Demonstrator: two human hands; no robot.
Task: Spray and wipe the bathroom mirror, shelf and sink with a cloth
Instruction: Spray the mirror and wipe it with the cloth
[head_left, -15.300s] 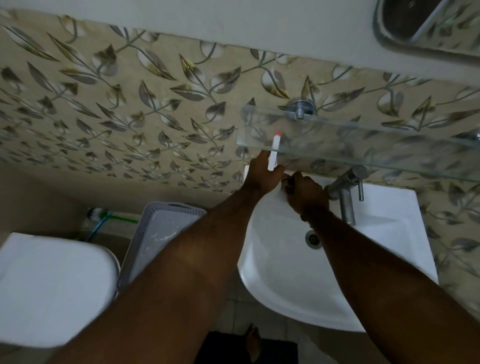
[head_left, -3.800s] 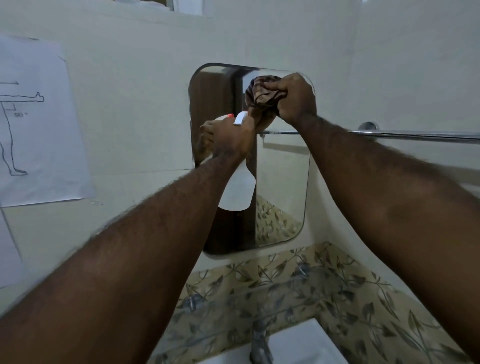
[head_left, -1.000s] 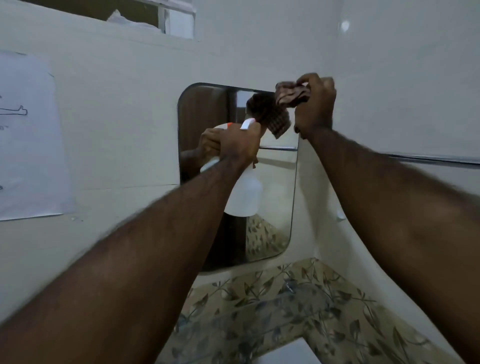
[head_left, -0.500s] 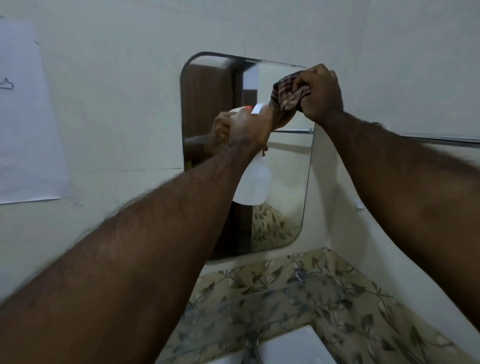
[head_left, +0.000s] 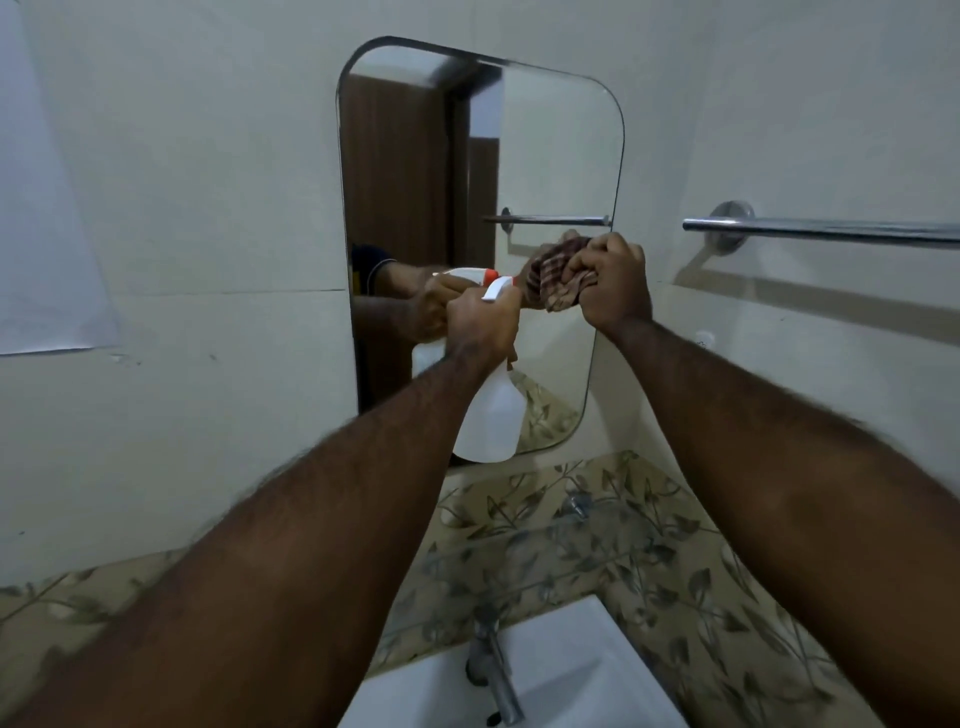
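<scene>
The rounded wall mirror (head_left: 550, 156) hangs straight ahead. My right hand (head_left: 610, 286) is shut on a bunched brown checked cloth (head_left: 558, 278) and presses it against the glass near the mirror's right edge, about mid-height. My left hand (head_left: 483, 325) grips a white spray bottle (head_left: 491, 415) by its neck; the orange-tipped nozzle points at the glass beside the cloth. Below the mirror the glass shelf (head_left: 545, 540) runs along the leaf-patterned tiles. The white sink (head_left: 571, 670) and its steel tap (head_left: 493, 670) are at the bottom.
A chrome towel rail (head_left: 821, 228) is fixed to the right-hand wall at mirror height. A sheet of paper (head_left: 41, 208) is taped to the left wall. The mirror reflects a brown door and my hands.
My right hand has slid the cloth down the mirror's right side from the top corner to mid-height. The left hand with the bottle has dropped a little too.
</scene>
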